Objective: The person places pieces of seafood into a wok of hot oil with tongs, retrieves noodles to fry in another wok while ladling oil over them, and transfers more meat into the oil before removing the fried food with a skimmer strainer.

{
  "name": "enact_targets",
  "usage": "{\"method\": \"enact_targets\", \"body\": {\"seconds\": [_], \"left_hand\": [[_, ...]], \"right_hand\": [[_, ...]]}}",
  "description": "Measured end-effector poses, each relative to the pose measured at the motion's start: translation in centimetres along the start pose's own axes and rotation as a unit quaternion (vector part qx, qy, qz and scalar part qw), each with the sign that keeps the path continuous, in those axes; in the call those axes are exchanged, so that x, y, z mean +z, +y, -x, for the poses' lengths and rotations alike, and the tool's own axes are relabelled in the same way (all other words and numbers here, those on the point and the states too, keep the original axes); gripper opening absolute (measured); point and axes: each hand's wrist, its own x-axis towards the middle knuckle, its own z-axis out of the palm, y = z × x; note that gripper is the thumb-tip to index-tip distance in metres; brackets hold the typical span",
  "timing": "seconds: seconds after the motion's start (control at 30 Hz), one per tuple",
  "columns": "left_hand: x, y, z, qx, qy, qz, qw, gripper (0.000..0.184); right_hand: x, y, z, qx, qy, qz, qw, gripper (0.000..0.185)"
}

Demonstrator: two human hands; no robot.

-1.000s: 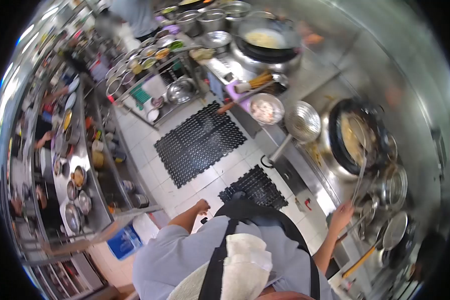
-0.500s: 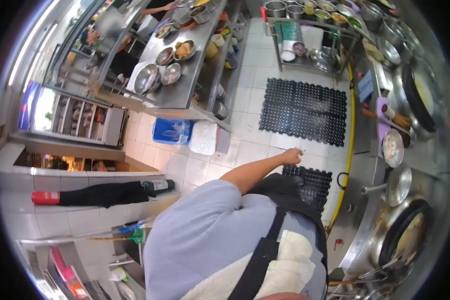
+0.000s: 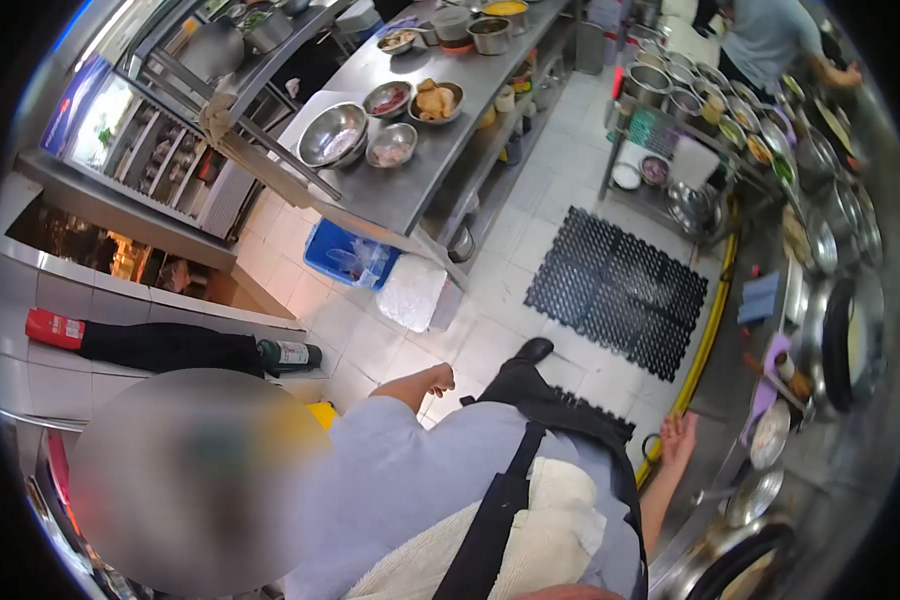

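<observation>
My left hand (image 3: pixel 438 381) hangs over the white floor tiles, its fingers curled in; whether anything is inside cannot be made out. To the right, my right hand (image 3: pixel 679 438) is empty with its fingers apart, beside the yellow pipe (image 3: pixel 710 345) and the counter's front edge. Nearest to it on the counter are a perforated ladle (image 3: pixel 753 498) and a bowl of pale food (image 3: pixel 769 436). A wok (image 3: pixel 745 565) sits on the range at the lower right.
A steel table (image 3: pixel 400 180) with metal bowls stands at upper left, above a blue bin (image 3: pixel 335 255). A black mat (image 3: pixel 620 290) lies ahead. Another person (image 3: pixel 770 40) stands by the far counter. A rack (image 3: pixel 660 190) holds several pots. A blurred patch covers the lower left.
The view has turned left, away from the range. My right hand has let go of the long-handled utensil at the wok and is empty. My left hand has drawn back from above the mats.
</observation>
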Motion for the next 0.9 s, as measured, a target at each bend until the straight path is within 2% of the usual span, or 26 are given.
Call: {"method": "enact_targets", "body": {"seconds": [0.07,0.17,0.2,0.27,0.3,0.37,0.43,0.47,0.5,0.53,0.57,0.6,0.63,0.67,0.73,0.8,0.9], "left_hand": [[-3.0,2.2,-2.1,0.033,0.007,0.024,0.999,0.032],[-8.3,7.3,-2.9,0.118,0.102,0.108,0.982,0.036],[-10.3,9.2,-2.5,0.149,0.138,0.140,0.969,0.037],[-14.3,13.6,-2.4,0.163,0.150,0.137,0.965,0.041],[-16.3,15.2,-2.4,0.171,0.154,0.130,0.965,0.043],[-19.7,17.3,-4.2,0.191,0.175,0.133,0.957,0.043],[-21.9,19.9,-8.2,0.253,0.169,0.127,0.944,0.045],[-22.6,21.7,-7.6,0.240,0.175,0.129,0.946,0.043],[-23.3,23.8,-6.7,0.227,0.180,0.132,0.948,0.041],[-24.3,24.7,-9.3,0.232,0.134,0.103,0.958,0.037],[-24.6,24.9,-12.1,0.256,0.072,0.208,0.941,0.036],[-25.2,26.5,-13.3,0.225,0.035,0.147,0.963,0.040],[-24.8,28.9,-12.6,0.175,0.021,0.141,0.974,0.041],[-24.5,30.4,-12.8,0.156,0.019,0.118,0.981,0.040],[-25.1,34.0,-11.3,0.228,-0.041,0.005,0.973,0.039],[-25.0,38.2,-11.5,0.180,-0.051,0.003,0.982,0.035],[-26.1,43.1,-13.6,0.185,-0.090,-0.010,0.978,0.032]], "right_hand": [[3.6,-3.7,-4.6,-0.040,0.061,-0.051,0.996,0.084],[7.8,-8.7,-9.8,-0.055,0.142,-0.204,0.967,0.096],[8.9,-10.3,-11.2,-0.071,0.125,-0.254,0.956,0.098],[9.2,-12.9,-13.1,-0.106,0.096,-0.357,0.923,0.103],[8.1,-13.7,-14.7,-0.132,0.038,-0.350,0.927,0.099],[5.1,-15.5,-17.7,-0.117,0.009,-0.330,0.937,0.087],[4.6,-16.6,-18.9,-0.094,0.066,-0.304,0.946,0.071],[5.3,-16.6,-18.4,-0.142,0.124,-0.272,0.944,0.038],[3.2,-16.7,-19.5,-0.207,0.127,-0.247,0.938,0.029],[5.2,-17.9,-17.3,-0.243,0.113,-0.257,0.928,0.031],[6.7,-19.0,-16.2,-0.297,0.126,-0.309,0.895,0.029],[9.5,-20.1,-14.3,-0.332,0.139,-0.343,0.868,0.027],[9.9,-19.8,-13.9,-0.371,0.047,-0.359,0.855,0.025],[12.3,-20.2,-12.8,-0.371,0.076,-0.360,0.852,0.024],[15.8,-19.5,-11.9,-0.422,0.186,-0.278,0.842,0.024],[14.7,-19.8,-10.7,-0.407,0.225,-0.209,0.860,0.022],[13.1,-23.3,-7.2,-0.347,0.302,-0.141,0.877,0.019]]}}
